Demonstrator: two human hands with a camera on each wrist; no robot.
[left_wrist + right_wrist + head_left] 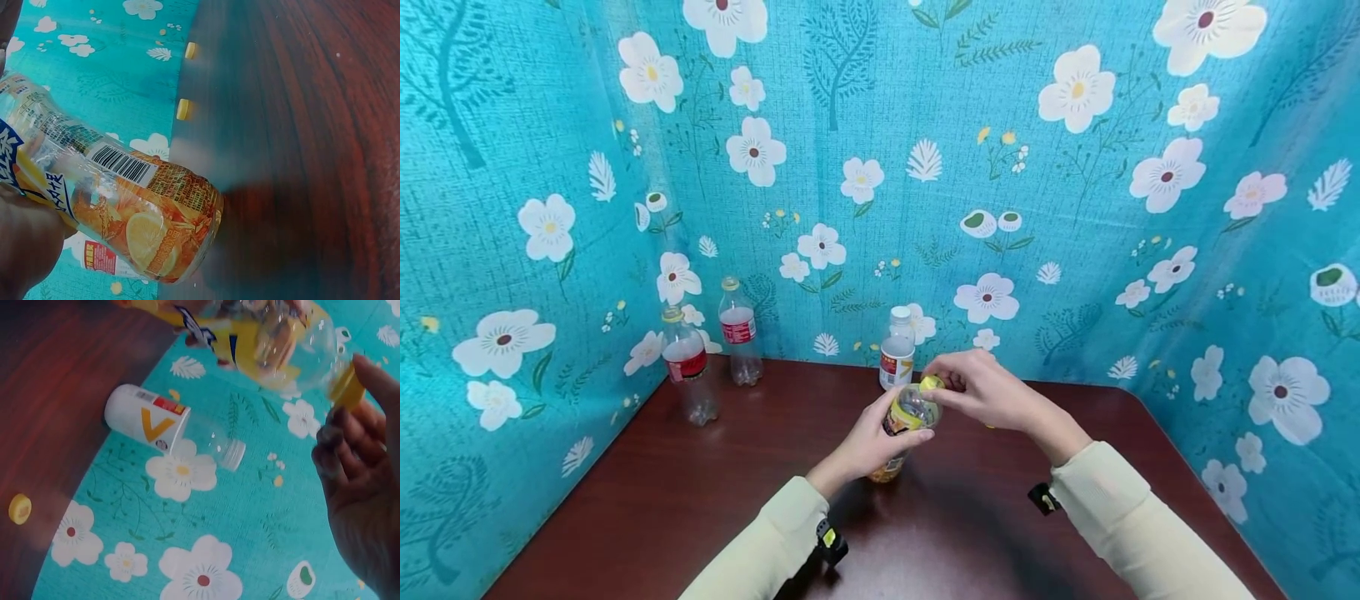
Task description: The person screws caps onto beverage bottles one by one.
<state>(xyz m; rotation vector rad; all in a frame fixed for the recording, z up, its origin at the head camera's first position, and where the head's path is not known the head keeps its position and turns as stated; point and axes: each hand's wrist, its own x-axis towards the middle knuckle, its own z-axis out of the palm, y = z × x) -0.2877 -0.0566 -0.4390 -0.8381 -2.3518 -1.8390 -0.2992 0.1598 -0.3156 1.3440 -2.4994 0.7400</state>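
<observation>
My left hand [868, 446] grips a clear plastic drink bottle [165, 231] round its label, which is yellow and orange with a lemon slice and a barcode. The bottle leans, its neck towards the right hand. At its mouth, the thumb and fingers of my right hand [988, 392] pinch a yellow cap [347, 389]. Whether the cap is still threaded on cannot be told. Just behind the hands stands a clear bottle [897, 360] with a white cap and a white label bearing an orange V-like mark.
Two clear bottles with red labels, one nearer [688, 367] and one farther [740, 329], stand at the table's back left. Yellow caps, one upper [190, 50] and one lower [183, 109], lie near the table's edge. A flowered blue curtain [895, 242] encloses the dark wooden table [647, 500].
</observation>
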